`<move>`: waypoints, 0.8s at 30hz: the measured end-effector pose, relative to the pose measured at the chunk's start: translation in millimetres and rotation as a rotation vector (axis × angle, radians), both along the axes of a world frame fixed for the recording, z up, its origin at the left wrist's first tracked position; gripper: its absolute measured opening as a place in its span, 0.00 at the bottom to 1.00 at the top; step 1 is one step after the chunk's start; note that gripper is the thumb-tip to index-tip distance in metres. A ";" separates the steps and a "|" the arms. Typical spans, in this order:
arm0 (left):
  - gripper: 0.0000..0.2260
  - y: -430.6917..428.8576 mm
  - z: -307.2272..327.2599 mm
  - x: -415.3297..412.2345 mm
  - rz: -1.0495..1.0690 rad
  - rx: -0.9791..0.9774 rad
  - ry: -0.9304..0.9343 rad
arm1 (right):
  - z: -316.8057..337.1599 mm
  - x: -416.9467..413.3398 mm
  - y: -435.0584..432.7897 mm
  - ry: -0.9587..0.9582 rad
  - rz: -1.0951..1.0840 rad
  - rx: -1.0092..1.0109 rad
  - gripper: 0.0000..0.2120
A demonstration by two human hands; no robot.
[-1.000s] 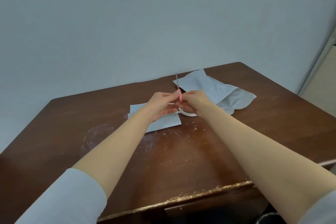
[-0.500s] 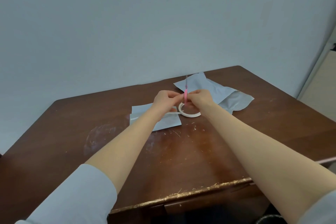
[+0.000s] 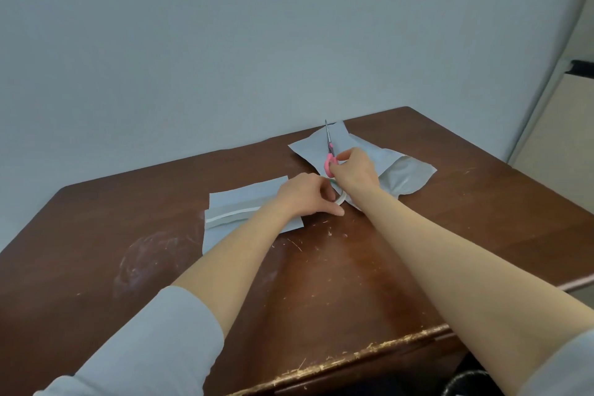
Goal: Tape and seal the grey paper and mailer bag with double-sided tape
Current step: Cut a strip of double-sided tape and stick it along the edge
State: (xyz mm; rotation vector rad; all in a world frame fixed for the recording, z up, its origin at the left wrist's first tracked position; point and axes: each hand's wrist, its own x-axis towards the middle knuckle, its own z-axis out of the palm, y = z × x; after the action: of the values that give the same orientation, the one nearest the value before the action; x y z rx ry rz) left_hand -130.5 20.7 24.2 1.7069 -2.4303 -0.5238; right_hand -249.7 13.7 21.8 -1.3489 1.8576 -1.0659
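Scuffed brown table [image 3: 96, 235] (front edge chipped) — pale wall [image 3: 225, 42] behind.

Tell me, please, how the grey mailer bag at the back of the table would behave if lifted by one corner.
The mailer bag would probably flop and sag: it lies creased and puckered, like thin film. It is likely light, since it lies nearly flat with no bulge. Its glossy sheen suggests it may slip along the table if pushed.

Hands parted: left hand [image 3: 305, 196] down on tape roll [image 3: 341, 198]; right hand [image 3: 353, 169] carried scissors [image 3: 329, 151] over mailer bag [image 3: 403, 175].
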 end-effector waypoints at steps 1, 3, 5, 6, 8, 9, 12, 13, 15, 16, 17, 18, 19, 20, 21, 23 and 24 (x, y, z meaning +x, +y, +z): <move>0.08 -1.1 -1.8 -1.7 0.004 -0.014 -0.005 | -2.2 0.4 -0.9 0.001 0.000 -0.005 0.14; 0.05 -3.8 -1.8 -3.0 0.022 -0.039 0.025 | -4.6 0.2 -1.6 -0.035 -0.002 -0.018 0.14; 0.04 -5.0 0.8 -1.5 0.056 -0.063 0.131 | -3.4 -1.1 -0.3 -0.116 -0.010 -0.031 0.12; 0.05 -4.9 3.4 0.5 0.081 -0.077 0.189 | -2.0 -2.3 -0.6 -0.174 -0.021 -0.042 0.12; 0.07 -4.4 9.2 5.9 0.120 -0.073 0.272 | 3.7 -2.1 0.5 -0.300 -0.046 -0.078 0.11; 0.07 -4.0 11.9 9.4 0.139 -0.056 0.312 | 7.1 -1.5 2.0 -0.335 -0.055 -0.101 0.10; 0.06 -1.7 21.7 20.3 0.244 -0.004 0.534 | 15.2 -1.4 7.8 -0.381 -0.085 -0.151 0.09; 0.07 -0.9 24.8 24.6 0.281 0.008 0.608 | 16.3 -2.0 10.4 -0.365 -0.081 -0.146 0.11; 0.07 1.4 29.9 33.7 0.336 0.025 0.693 | 15.7 -4.7 16.0 -0.280 -0.049 -0.101 0.15; 0.08 2.5 31.6 38.3 0.362 0.035 0.720 | 14.5 -6.6 19.3 -0.219 -0.021 -0.071 0.15; 0.08 3.2 32.6 42.5 0.388 0.048 0.744 | 13.2 -8.2 22.9 -0.153 0.016 -0.035 0.14; 0.08 4.0 33.0 46.1 0.411 0.062 0.765 | 12.3 -9.6 26.7 -0.089 0.058 -0.001 0.13; 0.08 4.4 32.8 49.2 0.434 0.070 0.781 | 11.8 -10.7 30.1 -0.028 0.107 0.029 0.11; 0.08 5.0 32.6 51.5 0.455 0.072 0.791 | 12.2 -11.5 33.7 0.024 0.156 0.057 0.09; 0.09 5.6 32.2 53.2 0.472 0.074 0.799 | 12.7 -12.0 37.0 0.068 0.199 0.089 0.09; 0.11 6.5 31.4 54.4 0.492 0.082 0.817 | 14.9 -11.7 43.7 0.153 0.277 0.166 0.09; 0.11 7.0 31.5 54.2 0.495 0.083 0.822 | 16.2 -11.1 46.4 0.195 0.314 0.204 0.09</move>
State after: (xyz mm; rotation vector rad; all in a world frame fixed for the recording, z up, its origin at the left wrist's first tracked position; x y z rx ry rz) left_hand -76.4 27.7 55.7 1.5892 -1.3872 -1.0007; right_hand -260.7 60.1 38.0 -1.5997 1.7568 -0.5870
